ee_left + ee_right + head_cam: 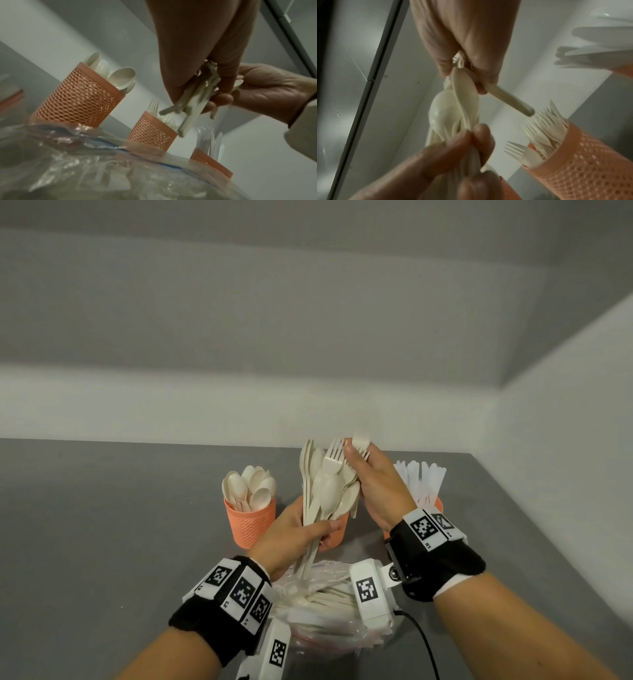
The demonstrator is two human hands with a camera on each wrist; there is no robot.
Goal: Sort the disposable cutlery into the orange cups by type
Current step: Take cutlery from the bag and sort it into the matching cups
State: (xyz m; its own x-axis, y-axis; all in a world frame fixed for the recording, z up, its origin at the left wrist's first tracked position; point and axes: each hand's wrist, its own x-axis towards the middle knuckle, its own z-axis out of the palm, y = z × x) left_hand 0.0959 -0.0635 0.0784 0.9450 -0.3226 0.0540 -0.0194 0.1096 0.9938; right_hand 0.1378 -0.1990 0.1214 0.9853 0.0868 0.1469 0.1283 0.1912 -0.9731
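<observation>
Above grey table [102, 525], both hands grip cutlery bundle [325, 491].

Grey tabletop [102, 525], pale walls [308, 337] (1 corner at right), black cable [423, 642]

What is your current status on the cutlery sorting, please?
Left hand grips mixed cutlery bunch; right hand pinches pieces at its top. Spoon cup well stocked. Plastic bag of unsorted cutlery below.
</observation>
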